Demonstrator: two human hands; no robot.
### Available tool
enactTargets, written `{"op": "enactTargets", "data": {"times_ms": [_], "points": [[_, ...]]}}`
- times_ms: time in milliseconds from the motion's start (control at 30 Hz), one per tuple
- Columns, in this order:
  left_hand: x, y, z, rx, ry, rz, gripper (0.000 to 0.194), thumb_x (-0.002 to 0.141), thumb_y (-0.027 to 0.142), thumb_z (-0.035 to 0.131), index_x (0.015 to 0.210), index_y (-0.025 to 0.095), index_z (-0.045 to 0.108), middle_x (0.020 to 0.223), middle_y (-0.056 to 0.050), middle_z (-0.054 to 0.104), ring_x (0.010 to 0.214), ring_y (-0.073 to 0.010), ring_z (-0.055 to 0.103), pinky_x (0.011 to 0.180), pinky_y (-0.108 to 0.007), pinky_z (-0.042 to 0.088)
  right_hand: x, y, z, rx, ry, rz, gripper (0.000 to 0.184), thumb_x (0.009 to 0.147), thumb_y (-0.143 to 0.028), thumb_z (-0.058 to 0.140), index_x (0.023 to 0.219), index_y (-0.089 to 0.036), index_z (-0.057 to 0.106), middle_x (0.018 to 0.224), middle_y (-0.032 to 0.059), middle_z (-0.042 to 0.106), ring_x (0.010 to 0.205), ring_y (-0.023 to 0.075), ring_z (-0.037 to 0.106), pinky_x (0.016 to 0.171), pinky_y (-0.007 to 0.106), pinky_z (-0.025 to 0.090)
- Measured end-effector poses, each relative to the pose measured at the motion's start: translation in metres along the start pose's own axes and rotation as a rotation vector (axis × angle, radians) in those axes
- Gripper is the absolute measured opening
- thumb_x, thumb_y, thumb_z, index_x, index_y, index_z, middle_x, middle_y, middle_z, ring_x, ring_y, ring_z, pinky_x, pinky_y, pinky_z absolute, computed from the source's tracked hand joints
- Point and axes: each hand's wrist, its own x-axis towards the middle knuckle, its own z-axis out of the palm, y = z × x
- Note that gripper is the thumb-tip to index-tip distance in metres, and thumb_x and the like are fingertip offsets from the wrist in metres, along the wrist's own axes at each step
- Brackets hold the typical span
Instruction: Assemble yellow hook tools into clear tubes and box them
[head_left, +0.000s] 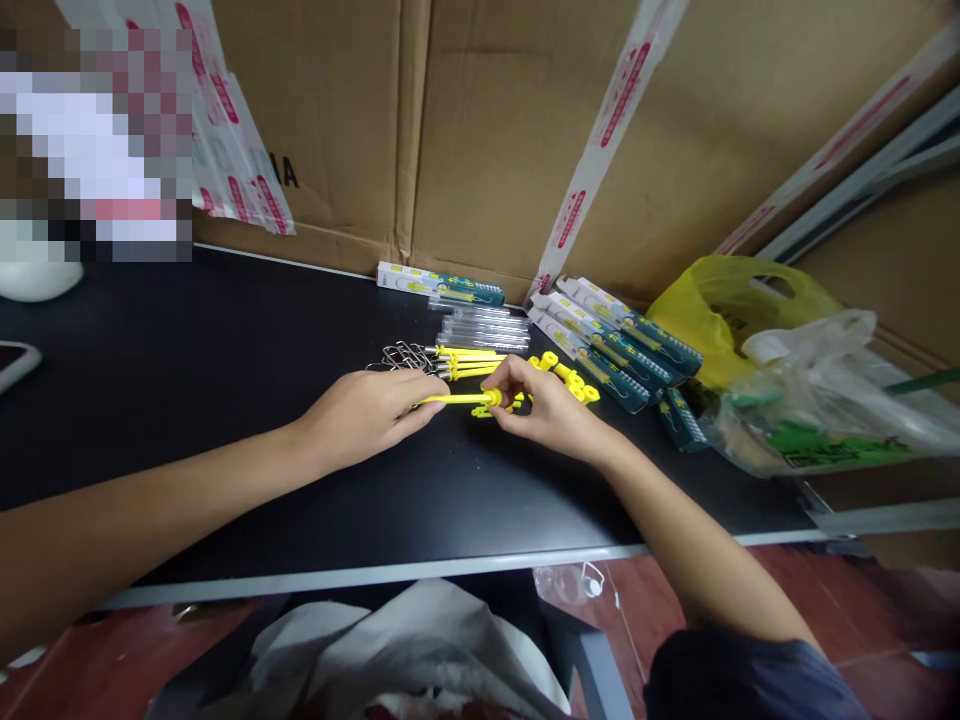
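Well, the left hand (379,410) and right hand (551,408) both pinch a yellow rod (459,399) — left on its shaft, right at its knobbed end — over the table (450,510). Beyond lie printed boxes (626,345), their small lettering unreadable; the cardboard (330,100) behind shows a black "IA".
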Motion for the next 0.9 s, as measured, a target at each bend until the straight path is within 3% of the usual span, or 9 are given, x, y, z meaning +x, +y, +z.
{"op": "enactTargets", "data": {"times_ms": [167, 333, 500, 667, 900], "points": [[0.0006, 0.0001, -0.0019, -0.008, -0.010, -0.019, 0.030, 0.097, 0.032, 0.042, 0.105, 0.019, 0.067, 0.097, -0.001, 0.074, 0.083, -0.0159, 0.069, 0.069, -0.025, 0.047, 0.0011, 0.0031, -0.0003, -0.016, 0.042, -0.021, 0.014, 0.082, -0.020, 0.065, 0.093, -0.018, 0.058, 0.084, 0.0019, 0.061, 0.072, 0.0138, 0.059, 0.067, 0.028, 0.050], [0.0003, 0.0013, -0.0019, -0.026, -0.032, -0.047, 0.029, 0.097, 0.033, 0.041, 0.104, 0.021, 0.067, 0.098, 0.000, 0.075, 0.082, -0.0153, 0.069, 0.068, -0.024, 0.046, 0.0014, 0.0021, 0.0003, -0.021, 0.066, -0.086, 0.015, 0.082, -0.025, 0.069, 0.095, -0.019, 0.063, 0.097, 0.0062, 0.064, 0.085, 0.0181, 0.062, 0.076, 0.034, 0.054], [0.0008, 0.0023, -0.0034, -0.114, -0.061, -0.097, 0.028, 0.096, 0.033, 0.043, 0.103, 0.021, 0.067, 0.095, 0.000, 0.074, 0.080, -0.0146, 0.068, 0.067, -0.023, 0.045, 0.0005, 0.0017, 0.0044, 0.026, 0.084, -0.053, 0.017, 0.082, -0.027, 0.069, 0.096, -0.019, 0.065, 0.096, 0.0055, 0.067, 0.083, 0.0171, 0.065, 0.078, 0.034, 0.057], [0.0023, 0.0040, -0.0056, -0.219, -0.093, -0.183, 0.027, 0.095, 0.035, 0.044, 0.100, 0.021, 0.066, 0.082, 0.002, 0.071, 0.061, -0.0112, 0.059, 0.058, -0.022, 0.041, 0.0004, 0.0020, 0.0056, 0.063, 0.112, -0.067, 0.016, 0.082, -0.026, 0.069, 0.096, -0.019, 0.066, 0.097, 0.0062, 0.067, 0.087, 0.0179, 0.065, 0.079, 0.035, 0.058], [0.0032, 0.0038, -0.0056, -0.251, -0.086, -0.205, 0.028, 0.095, 0.038, 0.045, 0.101, 0.021, 0.067, 0.083, 0.002, 0.071, 0.062, -0.0114, 0.059, 0.059, -0.022, 0.041, -0.0004, -0.0011, 0.0044, 0.112, 0.105, -0.051, 0.016, 0.084, -0.026, 0.067, 0.097, -0.020, 0.063, 0.099, 0.0057, 0.064, 0.087, 0.0173, 0.064, 0.082, 0.036, 0.058]]}}
